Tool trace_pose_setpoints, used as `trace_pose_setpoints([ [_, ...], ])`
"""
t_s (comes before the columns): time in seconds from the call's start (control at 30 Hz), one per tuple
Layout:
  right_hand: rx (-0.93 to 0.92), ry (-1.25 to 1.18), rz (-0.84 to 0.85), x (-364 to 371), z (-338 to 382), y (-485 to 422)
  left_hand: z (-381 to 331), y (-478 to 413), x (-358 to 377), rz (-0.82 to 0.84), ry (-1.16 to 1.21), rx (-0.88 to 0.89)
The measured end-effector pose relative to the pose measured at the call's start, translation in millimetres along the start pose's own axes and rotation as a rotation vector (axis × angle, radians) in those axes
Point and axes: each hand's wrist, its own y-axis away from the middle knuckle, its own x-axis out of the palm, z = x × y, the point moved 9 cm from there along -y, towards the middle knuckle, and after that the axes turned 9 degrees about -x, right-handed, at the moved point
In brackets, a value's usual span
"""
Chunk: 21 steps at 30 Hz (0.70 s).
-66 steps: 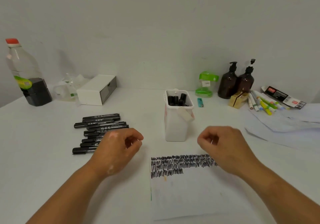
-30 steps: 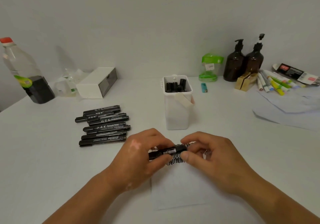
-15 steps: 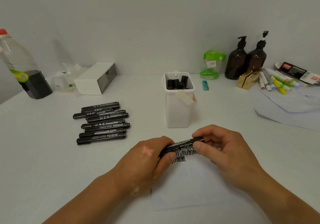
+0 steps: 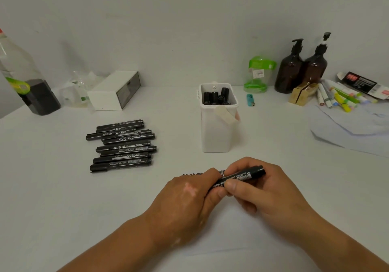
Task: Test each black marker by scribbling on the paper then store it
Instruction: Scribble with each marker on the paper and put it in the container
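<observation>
A black marker (image 4: 244,176) is held over the white paper (image 4: 221,233), tilted up to the right. My left hand (image 4: 189,196) grips its lower left end, which is hidden in the fingers. My right hand (image 4: 259,189) pinches the barrel. Black scribbles (image 4: 192,174) peek out behind my left hand. A pile of several black markers (image 4: 123,145) lies on the table to the left. The white storage box (image 4: 219,122) stands behind my hands with several black markers upright in it.
At the back left stand a plastic bottle (image 4: 23,78) and a white drawer box (image 4: 114,90). At the back right are a green container (image 4: 259,73), a blue lighter (image 4: 250,100), two brown pump bottles (image 4: 303,67), coloured markers (image 4: 339,99) and loose paper sheets (image 4: 353,130).
My hands went from empty to holding one marker over the paper. In the last half second my right hand slid rightward along the barrel and the marker's right end rose.
</observation>
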Motion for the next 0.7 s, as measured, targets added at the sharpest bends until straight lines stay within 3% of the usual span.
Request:
trace_pose_setpoints([
  [0.7, -0.057, -0.012, 0.052, 4.0, 4.5, 0.0, -2.7, 0.2, 0.8, 0.030, 0.067, -0.009],
])
